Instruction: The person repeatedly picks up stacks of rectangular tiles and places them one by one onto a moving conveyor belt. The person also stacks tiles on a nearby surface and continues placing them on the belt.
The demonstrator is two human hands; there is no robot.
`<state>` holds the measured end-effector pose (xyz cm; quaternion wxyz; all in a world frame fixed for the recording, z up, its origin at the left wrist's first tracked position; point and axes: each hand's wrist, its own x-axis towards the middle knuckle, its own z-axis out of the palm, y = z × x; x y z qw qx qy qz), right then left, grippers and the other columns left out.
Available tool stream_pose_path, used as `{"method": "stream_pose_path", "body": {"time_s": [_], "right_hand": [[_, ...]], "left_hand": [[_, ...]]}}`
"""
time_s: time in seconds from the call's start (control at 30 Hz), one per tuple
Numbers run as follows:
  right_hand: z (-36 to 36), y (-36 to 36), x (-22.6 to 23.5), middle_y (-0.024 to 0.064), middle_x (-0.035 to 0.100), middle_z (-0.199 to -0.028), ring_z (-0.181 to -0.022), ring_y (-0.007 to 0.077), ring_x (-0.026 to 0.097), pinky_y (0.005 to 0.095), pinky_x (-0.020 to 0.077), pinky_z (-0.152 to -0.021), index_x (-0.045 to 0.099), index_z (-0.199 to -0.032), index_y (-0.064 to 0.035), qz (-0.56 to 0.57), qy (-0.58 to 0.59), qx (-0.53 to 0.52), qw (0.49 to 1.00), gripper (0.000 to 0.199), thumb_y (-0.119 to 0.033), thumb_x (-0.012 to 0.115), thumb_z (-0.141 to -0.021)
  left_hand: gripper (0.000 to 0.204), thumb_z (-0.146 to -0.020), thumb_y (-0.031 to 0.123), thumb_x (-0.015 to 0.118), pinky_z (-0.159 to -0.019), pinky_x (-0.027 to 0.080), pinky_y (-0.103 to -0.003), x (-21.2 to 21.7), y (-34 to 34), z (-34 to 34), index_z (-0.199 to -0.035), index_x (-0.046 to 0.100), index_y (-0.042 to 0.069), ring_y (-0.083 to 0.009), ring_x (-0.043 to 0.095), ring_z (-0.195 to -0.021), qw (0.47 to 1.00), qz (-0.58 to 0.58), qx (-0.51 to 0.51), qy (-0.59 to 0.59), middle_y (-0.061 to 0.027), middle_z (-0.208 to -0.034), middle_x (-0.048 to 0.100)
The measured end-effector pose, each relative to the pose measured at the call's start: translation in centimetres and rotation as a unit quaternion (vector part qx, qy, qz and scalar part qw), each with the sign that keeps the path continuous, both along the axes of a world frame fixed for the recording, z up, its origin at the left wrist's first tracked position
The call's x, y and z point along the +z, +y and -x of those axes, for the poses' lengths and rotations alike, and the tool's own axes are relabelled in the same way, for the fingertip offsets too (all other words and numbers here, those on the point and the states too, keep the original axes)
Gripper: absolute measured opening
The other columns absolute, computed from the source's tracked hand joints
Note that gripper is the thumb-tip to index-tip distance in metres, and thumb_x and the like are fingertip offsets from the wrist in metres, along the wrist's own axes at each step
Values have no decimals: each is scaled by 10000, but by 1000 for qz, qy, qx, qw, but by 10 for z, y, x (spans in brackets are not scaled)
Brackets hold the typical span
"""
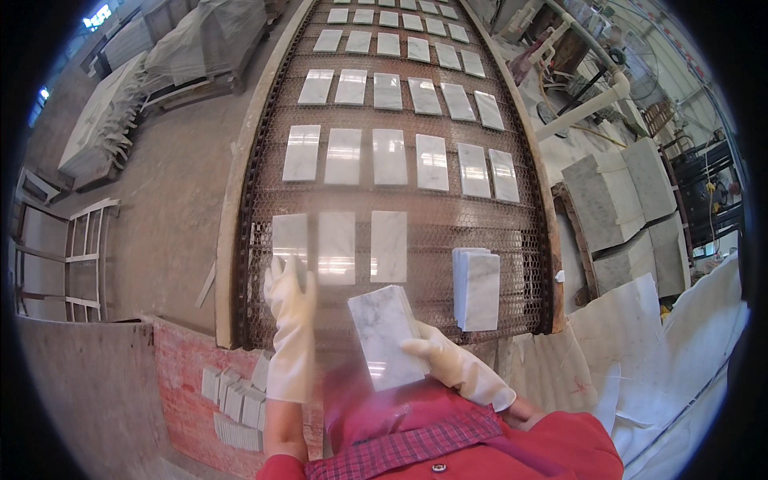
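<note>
In a pale rubber glove, my left hand (290, 298) reaches over the near left of the mesh conveyor belt (429, 254). Its fingers are spread at the near edge of a white marble tile (290, 233). My right hand (454, 362), gloved alike, grips a small stack of marble tiles (387, 336) from its right side, tilted in front of my body. Two more tiles lie in the nearest row, the middle tile (338, 250) and the right tile (390, 246). A separate tile stack (478, 290) rests on the belt at the near right.
Several rows of tiles (388, 92) run up the belt between wooden side rails (233, 240). A red board (188, 400) at lower left bears several stacked tiles (240, 400). Grey stone slabs (608, 192) stand at right, with white sheeting (640, 336) below; a metal frame (84, 256) is at left.
</note>
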<state>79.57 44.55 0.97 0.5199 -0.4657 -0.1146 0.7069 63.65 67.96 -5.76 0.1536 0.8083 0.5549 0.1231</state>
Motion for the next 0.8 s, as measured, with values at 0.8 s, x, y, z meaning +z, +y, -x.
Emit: {"method": "stream_pose_path", "body": {"time_s": [0.8], "right_hand": [[3,-10,-16,128,607,-1362,-1245,207,571,369,433,-1079,471,-1465,29,24,-41,-40,998,694,-321,712,-916]], "left_hand": [[538,-971,278,669,-1152,413,-455,32,-41,12,-1438,550,39,-371,478,-1396,983,143,-51,-105,-219,-1505,510]]}}
